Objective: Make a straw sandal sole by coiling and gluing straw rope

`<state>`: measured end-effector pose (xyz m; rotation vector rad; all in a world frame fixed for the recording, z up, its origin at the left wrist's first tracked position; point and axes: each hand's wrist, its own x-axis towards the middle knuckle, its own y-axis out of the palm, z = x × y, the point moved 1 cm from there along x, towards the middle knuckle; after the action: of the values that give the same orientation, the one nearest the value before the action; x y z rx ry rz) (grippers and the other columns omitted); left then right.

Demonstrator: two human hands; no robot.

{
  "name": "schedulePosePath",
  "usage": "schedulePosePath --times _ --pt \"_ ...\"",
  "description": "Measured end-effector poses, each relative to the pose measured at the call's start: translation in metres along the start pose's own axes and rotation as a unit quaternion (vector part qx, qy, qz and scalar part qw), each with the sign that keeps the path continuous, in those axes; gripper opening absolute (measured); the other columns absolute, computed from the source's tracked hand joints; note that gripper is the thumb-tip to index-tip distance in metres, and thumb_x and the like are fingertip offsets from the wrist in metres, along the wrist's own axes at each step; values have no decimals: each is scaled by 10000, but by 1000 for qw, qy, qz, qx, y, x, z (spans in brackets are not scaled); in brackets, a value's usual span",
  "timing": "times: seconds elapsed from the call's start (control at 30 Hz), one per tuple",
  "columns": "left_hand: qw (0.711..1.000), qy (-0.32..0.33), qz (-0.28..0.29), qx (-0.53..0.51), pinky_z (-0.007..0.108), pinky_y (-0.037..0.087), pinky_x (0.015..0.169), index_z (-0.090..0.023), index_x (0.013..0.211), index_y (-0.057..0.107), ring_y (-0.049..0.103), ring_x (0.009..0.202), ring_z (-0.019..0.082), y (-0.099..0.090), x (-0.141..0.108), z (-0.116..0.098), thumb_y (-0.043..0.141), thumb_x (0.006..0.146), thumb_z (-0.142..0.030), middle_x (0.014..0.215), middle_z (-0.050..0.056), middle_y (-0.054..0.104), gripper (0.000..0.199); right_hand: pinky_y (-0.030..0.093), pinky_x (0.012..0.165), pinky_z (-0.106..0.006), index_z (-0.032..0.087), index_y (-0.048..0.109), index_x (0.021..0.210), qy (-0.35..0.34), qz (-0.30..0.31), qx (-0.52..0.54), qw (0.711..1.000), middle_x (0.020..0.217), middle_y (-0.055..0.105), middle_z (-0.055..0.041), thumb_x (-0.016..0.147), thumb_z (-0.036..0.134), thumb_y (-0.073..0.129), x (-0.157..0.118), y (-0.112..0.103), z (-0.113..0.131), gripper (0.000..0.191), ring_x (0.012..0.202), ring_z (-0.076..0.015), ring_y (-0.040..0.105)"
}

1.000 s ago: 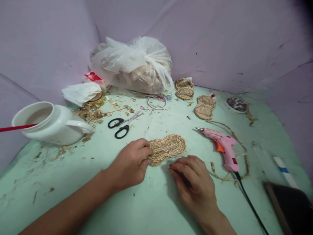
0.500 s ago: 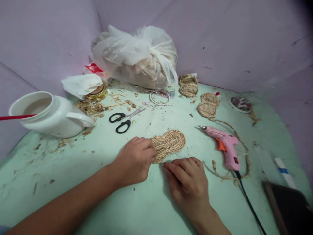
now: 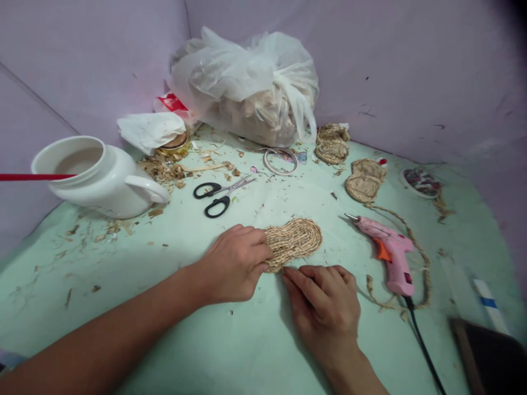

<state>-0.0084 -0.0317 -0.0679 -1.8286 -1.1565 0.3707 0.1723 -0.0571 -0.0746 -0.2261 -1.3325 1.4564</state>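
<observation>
Desk (image 3: pixel 197 345): pale green, plant scraps (image 3: pixel 162 170) strewn at left. White jug (image 3: pixel 119 192) at left edge, handle facing right; red rod (image 3: pixel 37 177) across its mouth. White wrapping (image 3: pixel 152 130) over gold-lidded jar (image 3: pixel 177 145); red-and-white packet (image 3: pixel 173 103) behind. Translucent bag (image 3: pixel 247 82), filled, near lilac wall (image 3: pixel 411 71). Pale ring (image 3: pixel 265 161) lying flat before bag. Bowl (image 3: pixel 418 192) at far right, contents indistinct. Dark flat object (image 3: pixel 494 356), lower right corner, partly cut off; blue-banded white strip (image 3: pixel 489 303) just beyond.

Green tabletop (image 3: pixel 214 351): woven piece (image 3: pixel 294 240), scissors (image 3: pixel 228 190), glue gun (image 3: pixel 390 241)

One head-worn camera looks forward and down at the nearby hands (image 3: pixel 239 263).
</observation>
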Motion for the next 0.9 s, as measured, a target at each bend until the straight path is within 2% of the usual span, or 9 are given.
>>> schedulePosePath --times 0.5,0.9 --pt "1000 0 5 -15 330 407 707 -151 737 593 535 772 183 0 0 1 514 740 -131 785 53 576 82 303 670 -360 206 652 756 -20 9 -37 999 644 634 -5 732 103 586 8 1 4 125 559 -137 476" --pt "1000 -8 -2 -28 331 398 697 -161 733 595 524 759 181 2 -2 2 526 726 -127 774 47 566 77 311 670 -353 183 639 732 7 17 25 1000 638 613 -7 738 143 588 11 1 3 66 568 -135 508"
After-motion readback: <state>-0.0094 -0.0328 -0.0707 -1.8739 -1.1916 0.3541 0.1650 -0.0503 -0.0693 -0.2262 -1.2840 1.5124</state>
